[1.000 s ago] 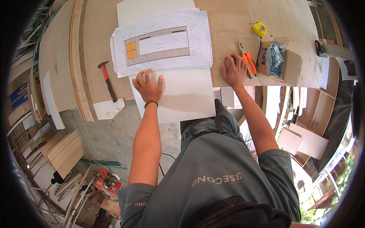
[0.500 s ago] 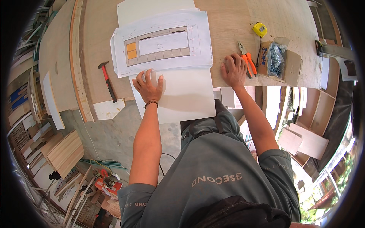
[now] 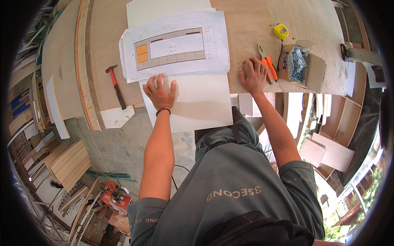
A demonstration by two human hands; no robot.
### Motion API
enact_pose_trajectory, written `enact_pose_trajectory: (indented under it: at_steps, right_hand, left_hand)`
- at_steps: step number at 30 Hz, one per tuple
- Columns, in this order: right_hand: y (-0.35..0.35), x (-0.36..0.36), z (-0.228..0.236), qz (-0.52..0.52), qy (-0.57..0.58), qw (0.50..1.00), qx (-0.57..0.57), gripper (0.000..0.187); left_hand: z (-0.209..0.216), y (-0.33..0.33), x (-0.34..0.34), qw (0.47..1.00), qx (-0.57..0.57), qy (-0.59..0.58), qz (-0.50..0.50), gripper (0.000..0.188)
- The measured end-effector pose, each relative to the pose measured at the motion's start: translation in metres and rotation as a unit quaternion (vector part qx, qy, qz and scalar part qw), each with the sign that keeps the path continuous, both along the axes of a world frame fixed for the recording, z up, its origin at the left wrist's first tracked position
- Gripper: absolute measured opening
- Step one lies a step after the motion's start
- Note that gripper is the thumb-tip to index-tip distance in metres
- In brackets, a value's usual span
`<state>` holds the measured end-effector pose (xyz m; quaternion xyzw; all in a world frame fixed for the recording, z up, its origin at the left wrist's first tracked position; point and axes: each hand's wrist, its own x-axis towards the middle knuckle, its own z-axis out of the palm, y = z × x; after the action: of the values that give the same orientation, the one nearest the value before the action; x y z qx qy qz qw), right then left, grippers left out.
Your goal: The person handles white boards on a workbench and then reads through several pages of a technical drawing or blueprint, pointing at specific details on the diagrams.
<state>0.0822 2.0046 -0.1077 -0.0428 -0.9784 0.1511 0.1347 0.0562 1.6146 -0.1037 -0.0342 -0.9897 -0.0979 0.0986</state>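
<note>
My left hand point(image 3: 161, 92) lies with fingers spread on a white panel point(image 3: 201, 102), its fingertips at the lower edge of a printed plan drawing point(image 3: 176, 65). The drawing tops a small stack of paper sheets and shows a long layout with two orange blocks. On the wooden tabletop, my right hand point(image 3: 253, 76) rests with its fingers apart and slightly bent, holding nothing. Just right of it lie combination pliers point(image 3: 269, 69) with orange handles, jaws pointing away from me. A hammer point(image 3: 116, 88) with a red and black handle lies to the left of the panel.
A yellow tape measure point(image 3: 280, 31) sits at the far right, beyond an open cardboard box point(image 3: 316, 71) holding a clear bag of screws point(image 3: 298, 63). A long wooden strip point(image 3: 84, 65) runs along the table's left. Stacked boards point(image 3: 69, 164) stand at the lower left.
</note>
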Motion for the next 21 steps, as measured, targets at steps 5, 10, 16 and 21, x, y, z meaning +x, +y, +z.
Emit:
enact_pose_trajectory:
  at_steps: [5,10,16,21]
  right_hand:
    - [0.0007,-0.0001,0.0006,0.003,0.014,1.000,-0.006,0.032]
    - [-0.0011,-0.0010,0.0016,0.005,0.012,1.000,-0.010,0.032]
    - [-0.0002,-0.0005,0.0011,0.006,0.011,1.000,-0.009,0.033]
    - [-0.0008,-0.0009,0.0025,0.007,0.012,1.000,-0.010,0.033]
  left_hand:
    - [-0.0005,0.0012,-0.0008,1.000,0.008,0.005,-0.004,0.059]
    - [0.0004,-0.0002,0.0007,1.000,0.009,0.007,-0.002,0.059]
    - [-0.0005,-0.0002,0.0003,1.000,0.006,0.005,-0.003,0.059]
    - [-0.0005,-0.0008,0.0001,1.000,0.007,0.003,-0.002,0.059]
